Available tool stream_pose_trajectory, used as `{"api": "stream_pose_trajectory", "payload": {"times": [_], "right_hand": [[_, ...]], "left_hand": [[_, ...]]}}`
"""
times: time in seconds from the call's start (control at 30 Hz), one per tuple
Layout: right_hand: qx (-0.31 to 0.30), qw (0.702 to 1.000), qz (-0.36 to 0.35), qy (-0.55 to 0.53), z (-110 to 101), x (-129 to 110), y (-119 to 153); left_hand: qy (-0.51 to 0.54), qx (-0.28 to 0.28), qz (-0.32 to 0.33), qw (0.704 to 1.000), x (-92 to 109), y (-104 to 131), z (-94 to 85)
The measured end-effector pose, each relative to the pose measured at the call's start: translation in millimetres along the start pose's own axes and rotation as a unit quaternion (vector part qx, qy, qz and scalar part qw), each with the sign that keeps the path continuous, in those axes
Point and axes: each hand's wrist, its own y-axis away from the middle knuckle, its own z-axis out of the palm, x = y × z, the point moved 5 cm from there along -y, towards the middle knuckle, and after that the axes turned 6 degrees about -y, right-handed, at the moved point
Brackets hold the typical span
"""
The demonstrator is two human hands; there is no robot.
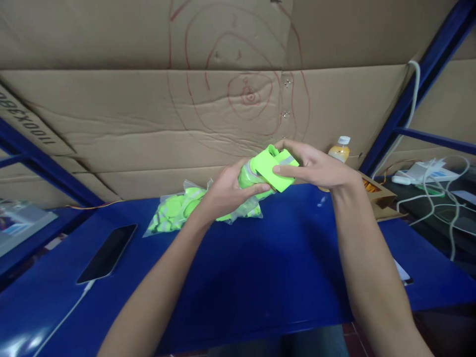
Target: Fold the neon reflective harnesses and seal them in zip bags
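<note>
A neon green bundle of fabric with grey reflective strips [266, 171] is held between both hands above the back of the blue table. My left hand [234, 186] is wrapped round its left end, the thumb lying along the lower side. On the right end, my right hand [308, 166] grips a folded flap, thumb in front and fingers behind, partly hidden. Behind my left forearm, clear plastic bags of similar green pieces [171, 210] lie on the table.
A black phone [107, 253] with a white cable lies at left on the blue table [260, 287]. At right are a bottle with a white cap [340, 150], an open cardboard box [385, 201] and tangled white cables [431, 198]. Cardboard [130, 104] stands behind.
</note>
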Motion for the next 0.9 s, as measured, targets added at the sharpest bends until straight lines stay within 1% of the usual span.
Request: {"api": "stream_pose_trajectory", "payload": {"times": [0.07, 0.17, 0.23, 0.27, 0.4, 0.53, 0.63, 0.7, 0.8, 0.87, 0.9], "right_hand": [[0.014, 1.0, -0.002, 0.01, 2, 0, -2], [0.033, 0.995, -0.055, 0.075, 6, -6, -8], [0.041, 0.99, -0.086, 0.107, 9, -10, -12], [0.035, 0.989, -0.09, 0.114, 10, -12, -13], [-0.001, 0.987, -0.059, 0.149, 16, -17, -11], [-0.012, 0.965, -0.045, 0.259, 25, -32, -5], [-0.018, 0.953, -0.052, 0.297, 30, -38, -3], [-0.007, 0.959, -0.065, 0.277, 28, -38, -4], [0.016, 0.979, -0.086, 0.185, 19, -33, -5], [0.041, 0.985, -0.093, 0.138, 13, -29, -6], [0.052, 0.986, -0.092, 0.13, 11, -27, -7]], "left_hand": [[-0.054, 0.018, 0.01, 0.998, -1, 1, -4.1], [-0.121, 0.026, 0.039, 0.992, 3, 3, -7.5], [-0.143, 0.03, 0.063, 0.987, 7, 5, -9.0], [-0.146, 0.032, 0.073, 0.986, 9, 5, -9.5], [-0.121, 0.02, 0.074, 0.99, 8, 6, -7.6], [-0.05, -0.002, 0.056, 0.997, -2, 5, -0.9], [-0.032, 0.014, 0.045, 0.998, -6, 3, -1.6], [-0.037, 0.032, 0.051, 0.997, -4, 3, -5.0], [-0.099, 0.065, 0.072, 0.99, 5, 4, -7.0], [-0.145, 0.1, 0.055, 0.983, 10, 5, -5.3], [-0.152, 0.114, 0.04, 0.981, 11, 6, -3.4]]}}
